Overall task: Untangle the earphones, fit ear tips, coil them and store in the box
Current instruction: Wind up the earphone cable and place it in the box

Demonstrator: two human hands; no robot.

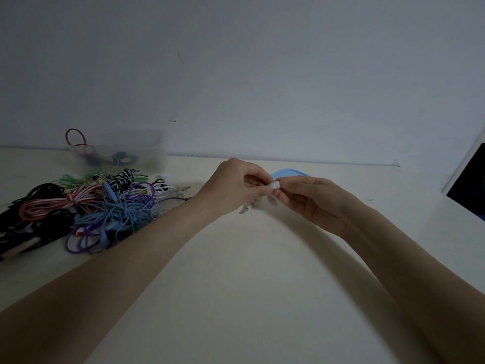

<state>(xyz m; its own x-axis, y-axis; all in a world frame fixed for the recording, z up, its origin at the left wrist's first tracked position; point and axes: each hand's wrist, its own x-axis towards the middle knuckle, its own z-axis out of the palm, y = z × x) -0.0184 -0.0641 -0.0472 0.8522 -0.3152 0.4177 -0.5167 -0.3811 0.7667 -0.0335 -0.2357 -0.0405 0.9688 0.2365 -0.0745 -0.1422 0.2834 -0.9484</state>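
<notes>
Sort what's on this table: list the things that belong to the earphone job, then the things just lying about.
Job:
left hand and right hand, pinching a small white ear tip
tangled earphone pile
clear storage box

Lying about:
blue object behind the hands
dark screen at the right edge

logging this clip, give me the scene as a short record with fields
left hand: left hand pinches a small white earpiece
right hand: right hand pinches the same piece from the other side
blue object: light blue item behind the hands, partly hidden
tangle: pile of earphone cables, many colours, on the table's left
box: translucent box by the wall behind the pile, some cables inside
surface: pale table
</notes>
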